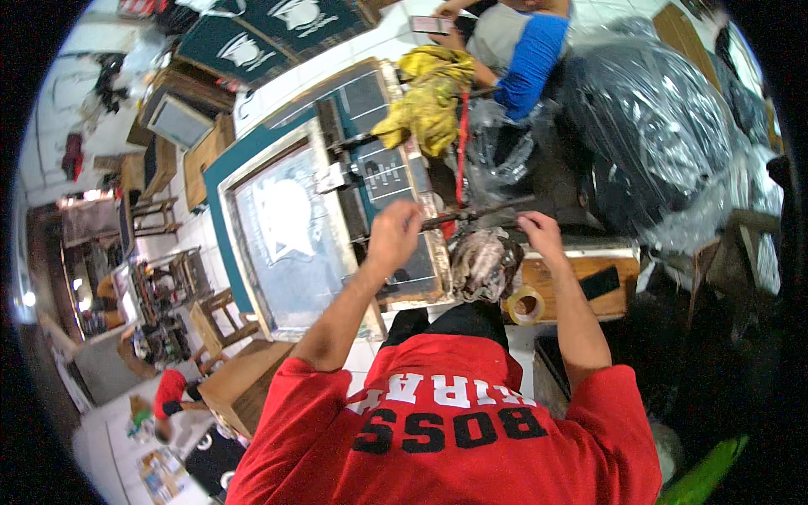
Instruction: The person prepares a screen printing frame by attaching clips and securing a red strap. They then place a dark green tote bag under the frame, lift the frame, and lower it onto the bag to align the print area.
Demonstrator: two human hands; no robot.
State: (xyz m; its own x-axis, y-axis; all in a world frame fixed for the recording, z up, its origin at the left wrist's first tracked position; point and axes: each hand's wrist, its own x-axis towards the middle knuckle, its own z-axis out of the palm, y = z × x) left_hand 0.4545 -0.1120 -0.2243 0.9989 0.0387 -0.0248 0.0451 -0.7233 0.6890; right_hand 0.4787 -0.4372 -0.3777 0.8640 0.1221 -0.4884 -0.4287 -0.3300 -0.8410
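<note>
My left hand (396,237) is closed beside the right edge of a screen-printing frame (290,220), over a dark board with white line marks (390,187). A thin dark rod (461,217) runs right from its fingertips; whether they grip it, I cannot make out. My right hand (540,236) has its fingers pinched together just below the rod's far end; anything between them is too small to see. A stained, crumpled rag (486,263) lies between my hands. White ink or film covers a shape on the frame's mesh.
A yellow cloth (427,94) lies at the board's far corner. A tape roll (525,305) and a dark phone-like slab (598,284) rest on a wooden surface. Large plastic-wrapped bundles (648,135) stand right. Across from me, a person in a blue sleeve (534,63) holds a phone (431,24).
</note>
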